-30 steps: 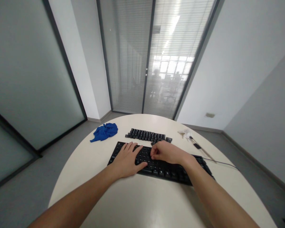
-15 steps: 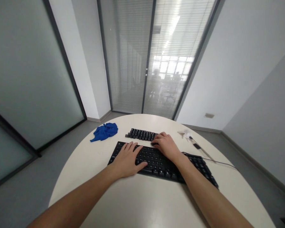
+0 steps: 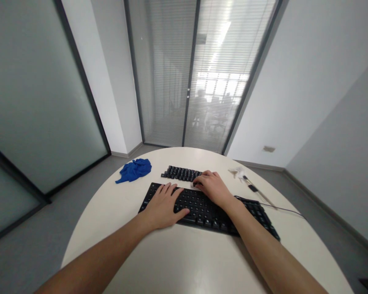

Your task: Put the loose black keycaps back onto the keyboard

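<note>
A black keyboard (image 3: 199, 220) lies across the table, with much of its main block showing bare key stems; keycaps remain along its front row and at the right end. My left hand (image 3: 164, 204) rests on its left part, fingers spread, thumb out to the right. Behind the keyboard, loose black keycaps (image 3: 179, 172) are laid out in rows. At the right end of those rows, my right hand (image 3: 213, 188) is closed, fingertips pinching a small black keycap (image 3: 194, 184) close to the tabletop. The fingers partly cover it.
A crumpled blue cloth (image 3: 135, 169) lies at the back left of the round white table (image 3: 184, 261). At the right are a brush (image 3: 252, 188), a crumpled white tissue (image 3: 238, 171) and a thin dark cable (image 3: 283, 209). Glass partitions stand behind.
My right fingertips have shifted slightly left with the keycap, towards the loose rows. My left hand stays in place on the keyboard.
</note>
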A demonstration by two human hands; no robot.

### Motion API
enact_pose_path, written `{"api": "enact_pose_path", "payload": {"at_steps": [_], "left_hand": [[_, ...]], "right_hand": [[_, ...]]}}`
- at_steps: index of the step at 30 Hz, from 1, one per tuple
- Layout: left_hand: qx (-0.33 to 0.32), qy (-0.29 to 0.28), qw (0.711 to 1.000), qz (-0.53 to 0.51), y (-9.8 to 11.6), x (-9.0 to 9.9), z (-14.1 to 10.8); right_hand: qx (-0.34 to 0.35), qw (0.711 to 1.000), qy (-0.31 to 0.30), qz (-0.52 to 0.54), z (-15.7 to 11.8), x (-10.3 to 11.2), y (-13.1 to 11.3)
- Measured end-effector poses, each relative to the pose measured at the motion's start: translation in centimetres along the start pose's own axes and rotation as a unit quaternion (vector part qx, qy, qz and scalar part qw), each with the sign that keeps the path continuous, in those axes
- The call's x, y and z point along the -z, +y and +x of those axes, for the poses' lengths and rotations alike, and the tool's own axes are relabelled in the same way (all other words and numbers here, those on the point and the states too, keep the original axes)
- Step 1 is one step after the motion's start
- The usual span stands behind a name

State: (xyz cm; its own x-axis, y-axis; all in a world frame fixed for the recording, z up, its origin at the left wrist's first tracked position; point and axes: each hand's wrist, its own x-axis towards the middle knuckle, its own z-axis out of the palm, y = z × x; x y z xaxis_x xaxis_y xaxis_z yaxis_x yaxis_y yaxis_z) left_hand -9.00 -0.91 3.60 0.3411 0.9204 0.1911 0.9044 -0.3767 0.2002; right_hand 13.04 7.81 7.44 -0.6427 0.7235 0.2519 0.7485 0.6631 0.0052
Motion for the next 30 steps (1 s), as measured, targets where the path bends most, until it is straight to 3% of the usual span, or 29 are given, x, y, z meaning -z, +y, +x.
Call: {"api": "enact_pose_path", "payload": {"at_steps": [2, 6, 9, 17, 30], "left_hand": [[0.0, 0.001, 1.0, -0.002, -0.1, -0.1, 0.0], [0.0, -0.003, 1.0, -0.003, -0.4, -0.6, 0.0], [0.0, -0.004, 1.0, -0.005, -0.6, -0.8, 0.0], [-0.007, -0.008, 1.0, -0.018, -0.5, -0.2, 0.1], [0.001, -0.018, 1.0, -0.005, -0.1, 0.0, 0.0]], "right_hand": [[0.006, 0.999, -0.024, 0.029, -0.4, 1.7, -0.6], [0.009, 0.983, -0.137, 0.12, -1.7, 5.1, -2.1], [0.004, 0.973, -0.184, 0.14, -2.4, 6.2, -3.1], [0.016, 0.962, -0.225, 0.151, -2.4, 5.0, -4.0], [0.024, 0.967, -0.218, 0.132, -2.4, 4.4, -4.2]]}}
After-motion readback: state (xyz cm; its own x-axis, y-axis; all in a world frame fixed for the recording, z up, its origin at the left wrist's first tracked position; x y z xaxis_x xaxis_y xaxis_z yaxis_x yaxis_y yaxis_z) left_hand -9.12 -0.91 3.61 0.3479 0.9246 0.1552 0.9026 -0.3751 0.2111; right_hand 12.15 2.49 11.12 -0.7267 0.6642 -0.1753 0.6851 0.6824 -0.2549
